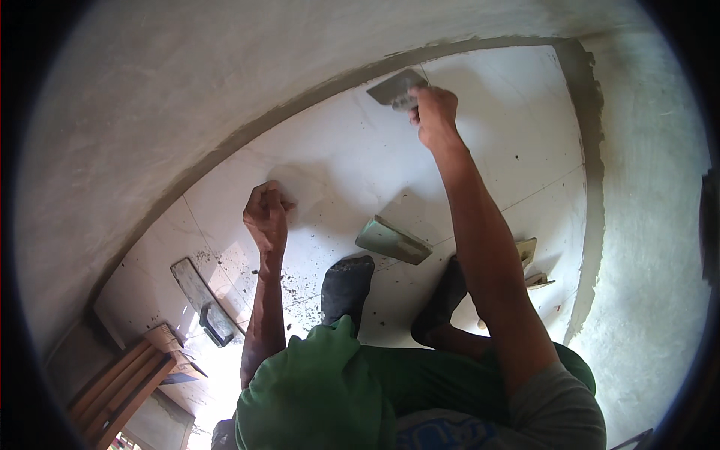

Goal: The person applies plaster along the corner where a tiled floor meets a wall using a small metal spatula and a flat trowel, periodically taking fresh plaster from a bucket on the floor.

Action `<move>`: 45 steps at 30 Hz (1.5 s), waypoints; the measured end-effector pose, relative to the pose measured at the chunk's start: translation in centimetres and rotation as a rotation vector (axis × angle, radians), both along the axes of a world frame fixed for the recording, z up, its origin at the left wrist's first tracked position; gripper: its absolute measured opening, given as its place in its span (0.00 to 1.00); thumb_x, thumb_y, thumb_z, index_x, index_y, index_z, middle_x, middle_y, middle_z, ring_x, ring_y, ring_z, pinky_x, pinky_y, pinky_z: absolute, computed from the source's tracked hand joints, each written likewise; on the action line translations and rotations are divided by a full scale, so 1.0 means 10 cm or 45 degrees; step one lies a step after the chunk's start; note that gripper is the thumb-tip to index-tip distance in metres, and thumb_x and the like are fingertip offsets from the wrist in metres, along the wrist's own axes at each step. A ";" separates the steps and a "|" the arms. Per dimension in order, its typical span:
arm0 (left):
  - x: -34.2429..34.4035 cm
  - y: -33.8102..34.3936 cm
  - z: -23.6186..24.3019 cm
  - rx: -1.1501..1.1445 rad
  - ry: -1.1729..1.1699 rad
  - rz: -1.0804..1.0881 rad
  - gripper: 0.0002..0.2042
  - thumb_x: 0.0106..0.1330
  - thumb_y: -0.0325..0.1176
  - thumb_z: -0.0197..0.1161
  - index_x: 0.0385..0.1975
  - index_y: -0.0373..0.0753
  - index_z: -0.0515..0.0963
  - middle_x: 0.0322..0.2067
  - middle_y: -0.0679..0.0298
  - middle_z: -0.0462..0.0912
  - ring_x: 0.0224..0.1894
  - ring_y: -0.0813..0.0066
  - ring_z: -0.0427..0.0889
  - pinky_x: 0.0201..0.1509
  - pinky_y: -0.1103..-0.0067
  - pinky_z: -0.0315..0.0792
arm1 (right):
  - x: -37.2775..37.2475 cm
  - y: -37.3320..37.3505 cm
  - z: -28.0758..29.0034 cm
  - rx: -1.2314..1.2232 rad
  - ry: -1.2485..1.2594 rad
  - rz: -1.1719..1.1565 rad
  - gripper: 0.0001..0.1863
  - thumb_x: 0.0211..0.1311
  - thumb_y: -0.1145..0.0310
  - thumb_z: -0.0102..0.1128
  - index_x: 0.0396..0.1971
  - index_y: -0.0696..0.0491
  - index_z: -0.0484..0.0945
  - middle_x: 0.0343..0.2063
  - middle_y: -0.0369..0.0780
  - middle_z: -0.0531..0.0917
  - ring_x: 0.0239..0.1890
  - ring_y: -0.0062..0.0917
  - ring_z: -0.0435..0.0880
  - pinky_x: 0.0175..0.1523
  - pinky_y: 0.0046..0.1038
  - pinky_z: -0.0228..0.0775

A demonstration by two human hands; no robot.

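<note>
My right hand (437, 111) is closed on a wide, flat grey scraper (395, 88), held against or just over the white tiled floor (337, 139) near the far wall. The blade points left and is slightly blurred. My left hand (266, 212) is curled closed at the left, on or just above the tiles. Whatever its fingers may hold is hidden. Between my hands and nearer to me lies a greenish rectangular piece (394, 241) with a pale edge. My dark-covered left foot (347, 289) is beside it.
A long grey plastering float (202, 301) lies at the left beside scattered dark crumbs (298, 291). Slatted wooden furniture (124, 386) stands at the lower left. Wood scraps (527, 253) lie beyond my right arm. A grey mortar band (590, 150) runs along the wall foot.
</note>
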State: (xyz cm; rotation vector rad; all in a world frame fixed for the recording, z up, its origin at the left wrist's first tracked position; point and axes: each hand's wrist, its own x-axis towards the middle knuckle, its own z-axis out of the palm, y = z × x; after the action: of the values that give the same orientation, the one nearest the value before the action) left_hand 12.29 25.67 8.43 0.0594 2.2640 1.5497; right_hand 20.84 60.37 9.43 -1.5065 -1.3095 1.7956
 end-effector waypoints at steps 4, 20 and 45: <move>0.01 -0.04 0.00 -0.019 0.149 -0.015 0.13 0.78 0.34 0.60 0.40 0.29 0.82 0.22 0.62 0.83 0.24 0.75 0.85 0.32 0.76 0.80 | -0.20 -0.07 0.07 0.025 0.031 0.012 0.06 0.63 0.74 0.67 0.32 0.61 0.80 0.24 0.42 0.81 0.17 0.26 0.74 0.21 0.30 0.63; 0.03 -0.01 -0.06 -0.008 0.262 -0.032 0.11 0.78 0.35 0.62 0.40 0.31 0.82 0.23 0.62 0.83 0.23 0.77 0.83 0.29 0.76 0.79 | -0.33 -0.29 0.17 -0.056 0.069 -0.150 0.09 0.63 0.77 0.63 0.38 0.68 0.79 0.27 0.46 0.82 0.19 0.32 0.79 0.23 0.34 0.70; 0.06 -0.01 -0.10 -0.056 0.277 -0.013 0.10 0.75 0.34 0.60 0.37 0.34 0.83 0.21 0.61 0.84 0.22 0.75 0.83 0.29 0.75 0.77 | -0.57 -1.07 0.18 -0.047 0.022 0.020 0.11 0.65 0.74 0.57 0.37 0.69 0.78 0.28 0.47 0.85 0.19 0.29 0.83 0.20 0.31 0.77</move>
State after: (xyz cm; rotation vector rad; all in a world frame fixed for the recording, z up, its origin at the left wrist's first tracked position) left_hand 12.85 25.56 7.47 0.2379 2.4587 1.5531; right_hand 15.10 49.65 11.23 -1.5009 -1.2898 1.8479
